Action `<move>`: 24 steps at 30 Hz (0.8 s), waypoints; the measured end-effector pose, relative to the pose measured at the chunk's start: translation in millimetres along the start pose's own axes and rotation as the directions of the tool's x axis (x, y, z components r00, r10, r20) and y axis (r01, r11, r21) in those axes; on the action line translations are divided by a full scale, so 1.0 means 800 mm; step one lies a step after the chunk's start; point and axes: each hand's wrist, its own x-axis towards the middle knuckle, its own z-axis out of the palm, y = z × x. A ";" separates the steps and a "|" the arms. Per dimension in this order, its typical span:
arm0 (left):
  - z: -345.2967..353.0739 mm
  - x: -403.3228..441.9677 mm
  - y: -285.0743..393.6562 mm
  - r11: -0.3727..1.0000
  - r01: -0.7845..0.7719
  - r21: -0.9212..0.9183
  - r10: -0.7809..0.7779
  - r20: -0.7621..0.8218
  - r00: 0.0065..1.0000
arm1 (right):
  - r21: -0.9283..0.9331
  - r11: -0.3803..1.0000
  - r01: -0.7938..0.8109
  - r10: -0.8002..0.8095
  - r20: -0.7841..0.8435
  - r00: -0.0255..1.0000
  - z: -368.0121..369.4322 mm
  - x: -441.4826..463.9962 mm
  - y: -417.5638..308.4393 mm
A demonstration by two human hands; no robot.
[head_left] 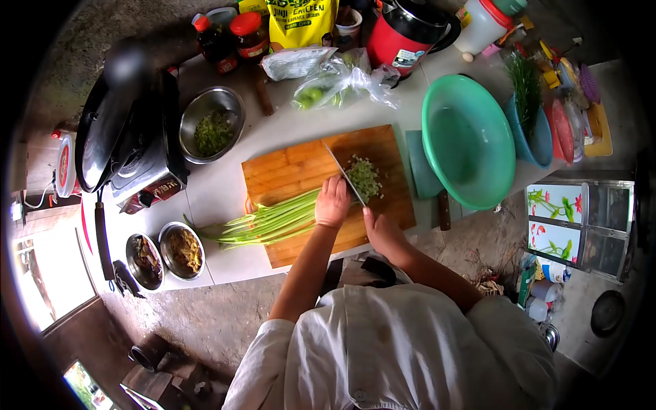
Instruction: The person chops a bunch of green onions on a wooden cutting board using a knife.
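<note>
A bundle of long green stalks (270, 220) lies across the wooden cutting board (277, 174), its left ends reaching past the board's edge. My left hand (332, 203) presses down on the right end of the bundle, fingers closed over it. Against that end stands the blade of a kitchen knife (345, 176), close beside my left fingertips. My right hand (384, 234) is wrapped round the knife's handle, which it mostly hides. Small chopped green pieces (364, 178) are heaped on the board just right of the blade.
A green basin (506, 143) stands right of the board, by another knife's handle (444, 210). To the left are a steel bowl of chopped greens (236, 133), two smaller filled bowls (198, 263) (158, 277), and a stove (160, 181) with a wok (96, 147). Bagged green produce (311, 98) lies behind.
</note>
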 end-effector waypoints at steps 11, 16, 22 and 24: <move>-0.011 -0.001 0.004 1.000 0.016 -0.014 -0.016 0.020 1.000 | 0.184 0.977 0.108 -0.107 -0.016 0.994 -0.035 -0.044 0.000; -0.009 0.001 0.002 0.999 0.039 -0.012 -0.038 0.034 0.999 | 0.128 0.989 0.073 -0.072 -0.010 0.997 -0.023 -0.030 -0.007; -0.010 0.003 0.003 0.998 0.010 -0.056 -0.009 0.005 1.000 | 0.078 0.997 -0.009 0.012 -0.040 0.999 0.006 0.009 -0.004; -0.019 0.004 0.008 0.999 0.023 -0.046 -0.023 -0.001 1.000 | 0.039 0.999 -0.028 0.031 -0.069 0.997 0.000 0.003 -0.005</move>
